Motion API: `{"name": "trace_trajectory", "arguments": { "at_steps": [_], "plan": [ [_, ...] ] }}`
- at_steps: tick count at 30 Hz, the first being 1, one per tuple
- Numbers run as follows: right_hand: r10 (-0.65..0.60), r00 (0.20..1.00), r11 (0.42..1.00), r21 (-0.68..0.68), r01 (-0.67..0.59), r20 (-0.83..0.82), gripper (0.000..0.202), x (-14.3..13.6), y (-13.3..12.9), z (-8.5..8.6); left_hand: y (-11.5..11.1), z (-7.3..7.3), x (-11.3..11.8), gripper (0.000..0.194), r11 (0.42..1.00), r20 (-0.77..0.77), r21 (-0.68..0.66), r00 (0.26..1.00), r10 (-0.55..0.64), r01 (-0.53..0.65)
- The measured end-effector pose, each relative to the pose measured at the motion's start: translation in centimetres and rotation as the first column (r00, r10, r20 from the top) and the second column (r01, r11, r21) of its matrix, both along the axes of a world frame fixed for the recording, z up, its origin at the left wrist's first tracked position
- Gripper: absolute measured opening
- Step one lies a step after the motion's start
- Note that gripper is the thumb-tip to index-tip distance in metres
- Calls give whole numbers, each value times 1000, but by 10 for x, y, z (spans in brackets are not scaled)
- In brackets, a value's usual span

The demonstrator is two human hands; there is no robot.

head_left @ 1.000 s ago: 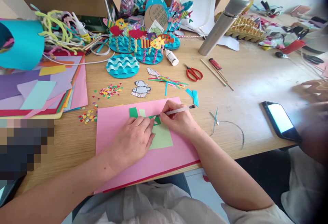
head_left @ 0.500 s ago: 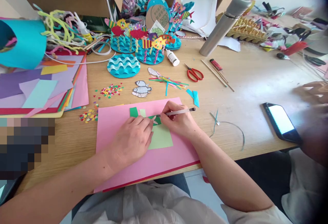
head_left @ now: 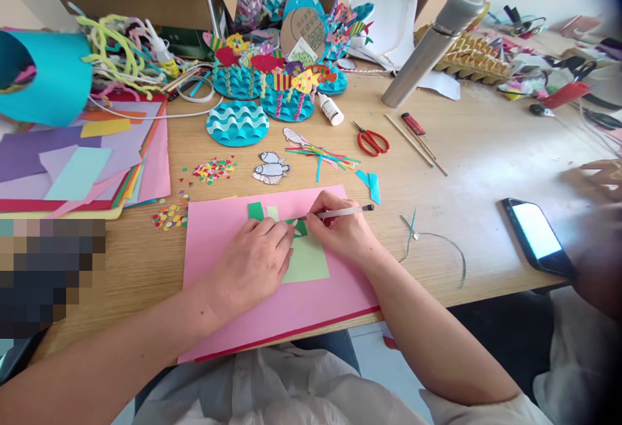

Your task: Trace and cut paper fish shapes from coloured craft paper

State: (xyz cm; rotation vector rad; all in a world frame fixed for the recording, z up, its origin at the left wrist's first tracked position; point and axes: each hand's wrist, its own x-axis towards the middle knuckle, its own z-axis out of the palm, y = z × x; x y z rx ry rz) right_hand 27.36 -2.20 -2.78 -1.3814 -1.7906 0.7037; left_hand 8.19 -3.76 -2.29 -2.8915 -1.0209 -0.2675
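My right hand is closed around a pen, whose tip meets a dark green strip. On that strip lies a small white cut-out, pressed by the fingertips of my left hand. The left palm faces down, and its fingers lie flat and close together over the papers. Beneath the strip is a light green sheet, on top of a large pink sheet. Another dark green piece and a pale green piece show beyond my left fingers.
Fish cut-outs, paper strips, red-handled pliers and a glue bottle lie beyond the pink sheet. Blue wavy crafts stand farther back. At right are a metal flask, a phone and another person's hand.
The whole view has shifted very slightly. Both hands keep nearly the same place on the papers, with the pen still in my right hand.
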Motion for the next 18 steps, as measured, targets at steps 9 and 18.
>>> {"name": "trace_trajectory", "arguments": {
  "at_steps": [9,18],
  "plan": [
    [27,1000,998,47,-28,16,13,0,-2,0,1,2,0,26,1000,-20,-24,1000,-8,8],
    [45,998,998,41,-47,51,13,-1,-4,1,2,3,-1,30,998,-9,-60,1000,-14,13]
  ]
}}
